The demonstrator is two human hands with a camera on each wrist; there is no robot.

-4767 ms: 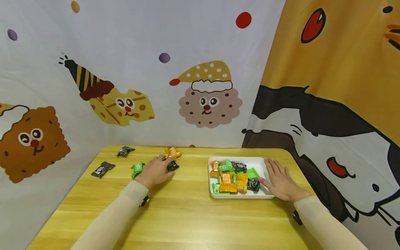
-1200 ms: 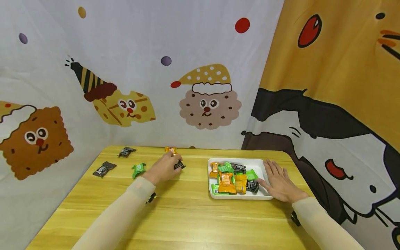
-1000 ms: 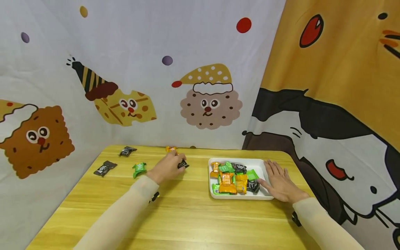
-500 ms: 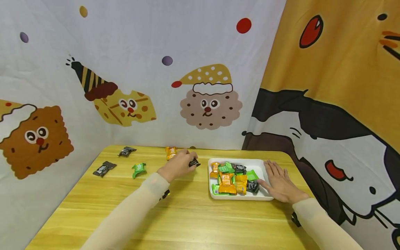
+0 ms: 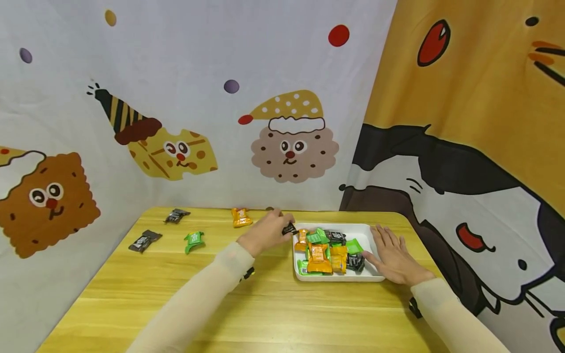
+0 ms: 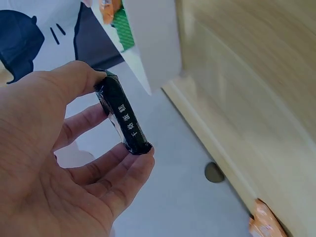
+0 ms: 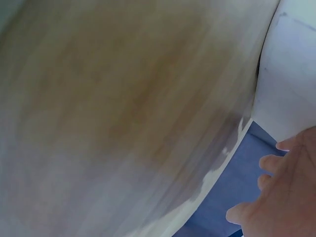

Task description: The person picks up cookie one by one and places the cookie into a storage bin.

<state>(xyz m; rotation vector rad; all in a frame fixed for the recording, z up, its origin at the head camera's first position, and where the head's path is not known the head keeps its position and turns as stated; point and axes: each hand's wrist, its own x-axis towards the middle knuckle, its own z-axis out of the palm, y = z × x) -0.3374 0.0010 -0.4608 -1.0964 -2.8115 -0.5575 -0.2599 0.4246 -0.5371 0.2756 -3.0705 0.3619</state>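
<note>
Between thumb and fingertips my left hand [image 5: 267,233] pinches a small black-wrapped snack [image 6: 124,114] with white lettering. In the head view that black packet [image 5: 289,229] is at the left rim of a white tray [image 5: 340,278]. Orange, green and black wrapped snacks lie heaped in the tray, among them an orange one [image 5: 320,258] on top. My right hand [image 5: 395,257] rests with straight fingers along the tray's right side, its thumb over the rim. In the right wrist view the right hand [image 7: 284,192] is beside the tray's white wall [image 7: 289,74].
On the left of the wooden table [image 5: 247,314] lie two black packets, one farther back [image 5: 177,215] and one nearer [image 5: 145,241]. A green packet [image 5: 194,241] and an orange packet [image 5: 241,217] lie apart from them. A printed cloth [image 5: 198,59] hangs behind the table's back edge.
My left hand has taken hold of the black packet near the orange one and carried it right to the tray's left rim. The right hand keeps its place.
</note>
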